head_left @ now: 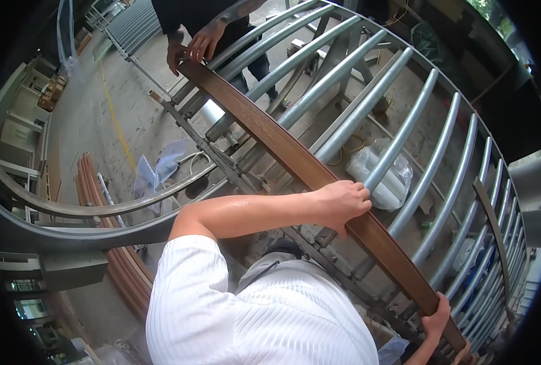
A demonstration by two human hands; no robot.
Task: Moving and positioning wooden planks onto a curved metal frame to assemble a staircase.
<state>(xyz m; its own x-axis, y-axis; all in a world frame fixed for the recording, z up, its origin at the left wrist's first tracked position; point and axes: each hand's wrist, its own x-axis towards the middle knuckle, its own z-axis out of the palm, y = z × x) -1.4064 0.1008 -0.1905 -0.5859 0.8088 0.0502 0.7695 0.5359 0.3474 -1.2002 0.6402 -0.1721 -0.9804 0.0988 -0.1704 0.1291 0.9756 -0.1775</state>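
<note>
A long brown wood-grain plank (270, 131) lies slantwise across a row of grey metal tubes (334, 82). My left hand (343, 202) wraps over the plank near its middle, arm bent across in front of me. Further along toward the lower right, my right hand (437, 315) grips the plank's edge, its fingertips partly hidden. At the far upper-left end, a co-worker's hands (192, 51) rest on the plank's tip. Another hand (463, 353) shows in part at the near end, below my right hand; whose it is cannot be made out.
The tubes belong to a curved metal frame (398, 36) reaching away to the right. A large metal ring (57, 207) stands at left. Beneath it are stacked brown planks (124, 267). Clear plastic-wrapped rolls (383, 176) lie under the tubes, and plastic sheeting (161, 170) sits on the floor.
</note>
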